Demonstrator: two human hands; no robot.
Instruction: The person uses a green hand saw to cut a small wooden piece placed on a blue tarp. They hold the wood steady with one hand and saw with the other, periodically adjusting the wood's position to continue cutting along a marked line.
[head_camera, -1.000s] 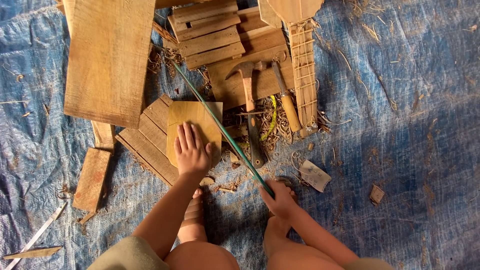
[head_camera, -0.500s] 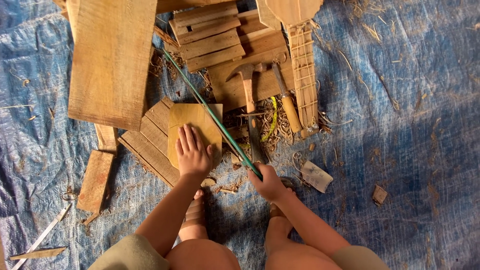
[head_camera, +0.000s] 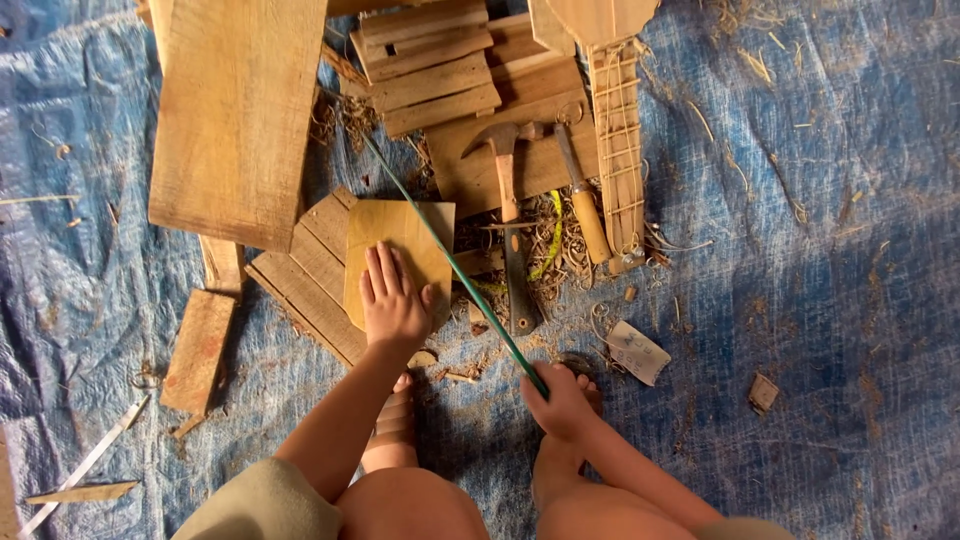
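I am pressing my left hand (head_camera: 392, 305) flat on the thin wooden panel (head_camera: 398, 252), fingers lying together and stretched out, thumb off to the side; the panel is resting on a slatted wooden piece (head_camera: 310, 275) on the blue tarp (head_camera: 820, 300). My right hand (head_camera: 560, 398) is wrapping closed around the near end of the green-framed saw (head_camera: 450, 258), fingers clamping on its handle; the long blade is running away from me, slanting across the panel's right edge, just beside my left thumb.

A claw hammer (head_camera: 505, 165), a wooden-handled chisel (head_camera: 582, 200) and curled shavings (head_camera: 560, 255) are lying close to the right of the panel; a wide plank (head_camera: 240, 115) is sitting to the upper left.

I am judging the risks; the blade is passing so near my thumb that a skip could nick it; the panel is only being held by my palm, so it could slide on the slats; the blade could also bind or snag the hammer beside it.
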